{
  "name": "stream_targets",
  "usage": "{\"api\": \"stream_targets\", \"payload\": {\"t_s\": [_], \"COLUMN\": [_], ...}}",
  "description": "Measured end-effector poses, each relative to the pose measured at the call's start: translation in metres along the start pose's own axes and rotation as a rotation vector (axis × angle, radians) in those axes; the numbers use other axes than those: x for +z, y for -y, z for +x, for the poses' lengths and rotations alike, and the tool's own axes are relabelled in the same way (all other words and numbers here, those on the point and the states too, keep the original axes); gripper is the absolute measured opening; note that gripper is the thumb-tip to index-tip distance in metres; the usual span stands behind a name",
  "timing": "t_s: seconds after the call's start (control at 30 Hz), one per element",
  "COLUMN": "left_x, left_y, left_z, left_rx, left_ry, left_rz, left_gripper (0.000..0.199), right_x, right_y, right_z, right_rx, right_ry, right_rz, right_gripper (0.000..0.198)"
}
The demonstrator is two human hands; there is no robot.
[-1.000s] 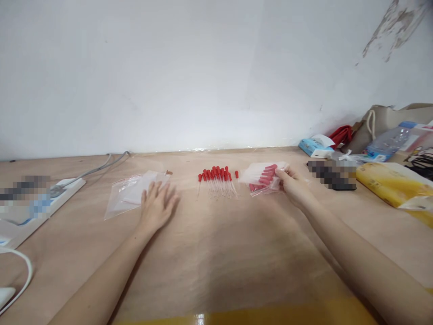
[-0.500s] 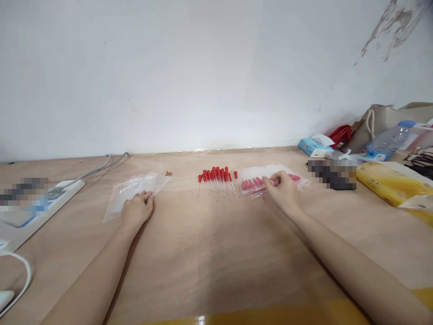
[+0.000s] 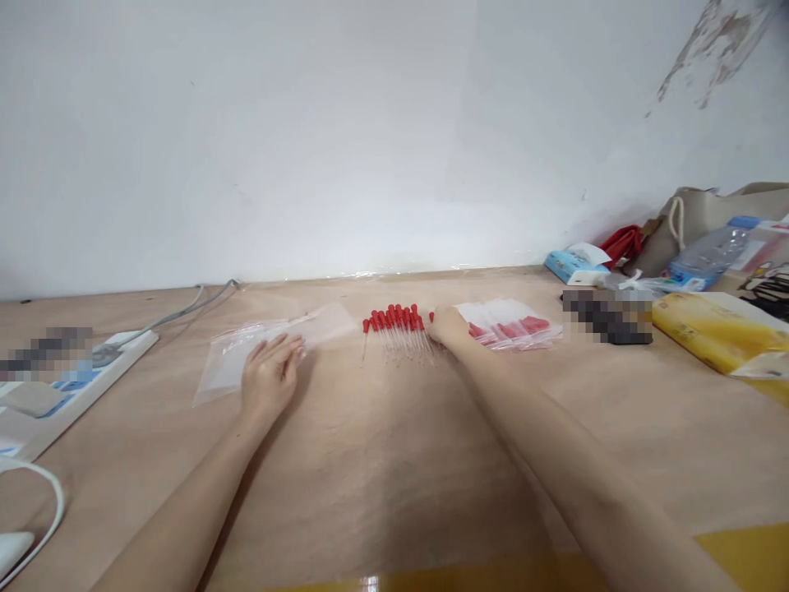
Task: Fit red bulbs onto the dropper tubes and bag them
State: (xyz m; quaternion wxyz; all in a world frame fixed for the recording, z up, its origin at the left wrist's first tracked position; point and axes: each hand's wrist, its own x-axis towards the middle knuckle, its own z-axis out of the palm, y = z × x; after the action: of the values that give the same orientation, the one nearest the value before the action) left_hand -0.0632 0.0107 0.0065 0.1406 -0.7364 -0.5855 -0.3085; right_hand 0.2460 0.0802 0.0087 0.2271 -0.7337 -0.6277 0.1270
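Several droppers [image 3: 394, 321] with red bulbs and thin clear stems lie in a row at mid-table. At the row's right end, my right hand [image 3: 449, 329] has its fingers closed on a single dropper [image 3: 432, 317]; its bulb peeks out past the fingertips and the stem is mostly hidden. On the left lie clear plastic zip bags [image 3: 225, 366]. My left hand [image 3: 274, 366] is over them, fingers bent and close together on a clear bag [image 3: 333, 321] that reaches out to the right. Filled bags with red bulbs inside [image 3: 511, 325] lie overlapped just right of my right hand.
A power strip [image 3: 117, 386] with a grey cable [image 3: 178, 308] sits at the left. To the right are a dark blurred object [image 3: 629, 333], a yellow pack [image 3: 708, 329], a blue tissue pack [image 3: 573, 267] and a plastic bottle [image 3: 708, 255]. A wall [image 3: 394, 148] closes the back.
My right hand has moved left from the filled bags to the dropper at the row's right end. My left hand has shifted slightly right, and a clear bag now stretches further toward the droppers.
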Motion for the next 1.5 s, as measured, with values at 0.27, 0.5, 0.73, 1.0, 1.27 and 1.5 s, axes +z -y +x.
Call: {"api": "stream_targets", "payload": {"t_s": [0.27, 0.5, 0.73, 1.0, 1.27, 1.5], "left_x": [-0.014, -0.030, -0.026, -0.031, -0.038, -0.032], "left_y": [-0.093, -0.121, -0.097, -0.128, -0.111, -0.139], "left_z": [-0.037, -0.049, -0.025, -0.050, -0.031, -0.054], "left_rx": [0.479, 0.510, 0.735, 0.545, 0.839, 0.458], "left_ry": [0.177, 0.390, 0.695, 0.507, 0.802, 0.558], "left_rz": [-0.145, -0.288, -0.362, -0.159, -0.398, -0.054], "left_gripper": [0.025, 0.026, 0.036, 0.039, 0.042, 0.055], "right_x": [-0.019, -0.027, -0.022, -0.024, -0.029, -0.026], "right_y": [-0.007, -0.060, -0.076, -0.070, -0.071, -0.074], "right_z": [-0.010, -0.061, -0.099, -0.108, -0.109, -0.110], "right_rx": [0.060, -0.079, -0.027, 0.024, 0.076, 0.061], "right_ry": [-0.121, -0.260, -0.219, -0.116, -0.135, -0.154], "right_rz": [0.131, 0.614, 0.977, 1.072, 1.218, 1.283], "right_gripper": [0.046, 0.063, 0.059, 0.058, 0.043, 0.039]}}
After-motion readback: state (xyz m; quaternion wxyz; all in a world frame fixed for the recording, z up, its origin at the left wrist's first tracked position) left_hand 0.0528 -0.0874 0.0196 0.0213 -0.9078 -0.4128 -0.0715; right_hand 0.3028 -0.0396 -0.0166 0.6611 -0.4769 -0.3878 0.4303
